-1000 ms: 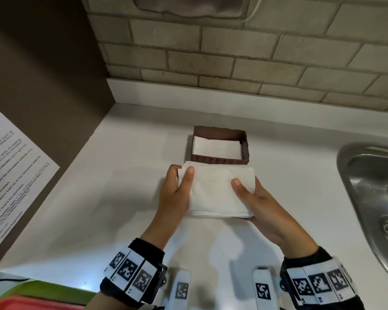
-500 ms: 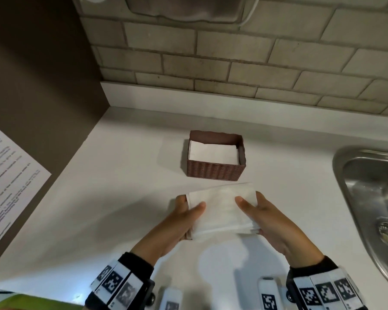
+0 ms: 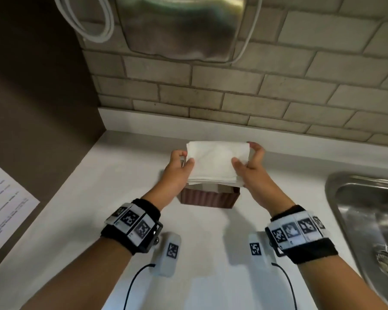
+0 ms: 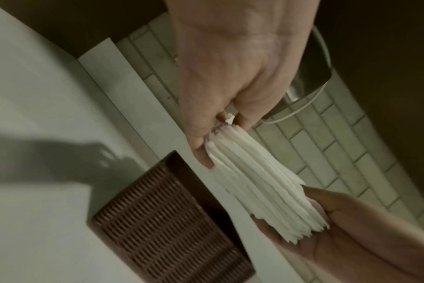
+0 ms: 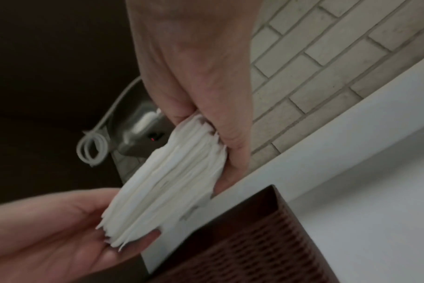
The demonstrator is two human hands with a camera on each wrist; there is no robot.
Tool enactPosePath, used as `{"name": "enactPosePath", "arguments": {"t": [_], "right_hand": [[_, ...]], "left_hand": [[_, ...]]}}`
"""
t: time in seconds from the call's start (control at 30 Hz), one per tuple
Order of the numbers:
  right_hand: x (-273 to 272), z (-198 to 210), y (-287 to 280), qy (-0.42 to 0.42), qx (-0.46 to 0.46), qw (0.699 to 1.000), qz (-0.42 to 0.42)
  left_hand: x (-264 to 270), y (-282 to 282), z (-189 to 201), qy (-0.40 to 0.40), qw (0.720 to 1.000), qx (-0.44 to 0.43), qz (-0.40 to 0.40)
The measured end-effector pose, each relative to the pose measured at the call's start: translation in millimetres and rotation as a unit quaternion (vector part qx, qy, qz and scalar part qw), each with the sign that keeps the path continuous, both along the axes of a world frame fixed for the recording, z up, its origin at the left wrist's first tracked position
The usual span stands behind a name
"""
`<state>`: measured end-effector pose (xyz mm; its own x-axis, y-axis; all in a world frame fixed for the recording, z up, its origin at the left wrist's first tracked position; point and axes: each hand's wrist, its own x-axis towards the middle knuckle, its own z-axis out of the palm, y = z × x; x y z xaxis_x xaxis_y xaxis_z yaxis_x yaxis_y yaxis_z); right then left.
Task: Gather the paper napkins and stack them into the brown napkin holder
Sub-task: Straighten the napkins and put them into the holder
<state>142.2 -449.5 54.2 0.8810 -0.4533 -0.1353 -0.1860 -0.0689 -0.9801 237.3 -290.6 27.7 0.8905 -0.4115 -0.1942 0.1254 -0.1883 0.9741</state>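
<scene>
white worktop (image 3: pixel 81 209); brown woven rectangular napkin holder (image 3: pixel 208 199) near its back edge; thick white paper napkin stack (image 3: pixel 215 163) held above holder, left hand (image 3: pixel 177 168) and right hand (image 3: pixel 251 166) pinching opposite ends. risk: fanned edges may catch the rim, spilling sheets.

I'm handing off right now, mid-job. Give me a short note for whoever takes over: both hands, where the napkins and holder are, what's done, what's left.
Left hand: grips the left edge of the napkin stack.
Right hand: grips the right edge of the same stack.
The stack is held in the air just above the brown napkin holder, which sits on the white counter near the brick wall; its inside is hidden from view.
Done: napkins gathered into one stack and brought over the holder.
Left: lower the stack squarely into the holder, then let go with both hands.
</scene>
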Motion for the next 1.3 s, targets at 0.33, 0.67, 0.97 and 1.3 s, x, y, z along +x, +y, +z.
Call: {"name": "enactPosePath", "arguments": {"t": [0.33,0.67,0.97,1.3], "right_hand": [[35,-47,-10,0.097,-0.066,0.993,-0.026],[41,-49,2,0.147,-0.177,0.973,-0.017],[37,-57,16,0.086,-0.427,0.899,-0.054],[-1,-78,38,0.147,-0.584,0.784,0.151]], "left_hand": [[15,-5,-22,-0.112,0.975,0.191,-0.025],[4,-2,-27,-0.189,0.96,0.206,-0.003],[-13,0,-44,-0.336,0.848,0.394,-0.114],[-29,41,-51,-0.352,0.88,0.304,-0.093]]}}
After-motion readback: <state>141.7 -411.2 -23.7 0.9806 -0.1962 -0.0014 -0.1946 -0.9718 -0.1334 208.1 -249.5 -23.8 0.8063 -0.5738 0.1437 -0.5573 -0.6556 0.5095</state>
